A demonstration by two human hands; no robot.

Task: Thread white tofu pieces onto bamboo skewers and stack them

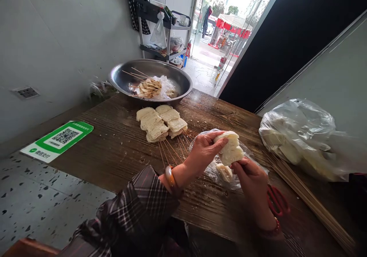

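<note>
Pale bread-like slices [230, 150] are held up over the table between my two hands. My left hand [204, 150] grips their upper left side between thumb and fingers. At their lower right edge my right hand [252, 176] is closed in a pinch; whether it holds a stick there is too small to tell. Beneath them another pale piece [224, 172] lies on a clear plastic bag [212, 169]. Skewered slices [153, 124] rest in two rows beyond my left hand, their thin sticks [172, 150] pointing toward me.
A metal basin [117, 79] holding skewers and plastic stands at the table's [114, 153] far edge. A green QR sign [61, 139] lies left. On the right are a bulging plastic bag [301, 134], long bundled sticks [312, 203] and red-handled scissors [277, 200]. A shelf cart [166, 54] stands behind.
</note>
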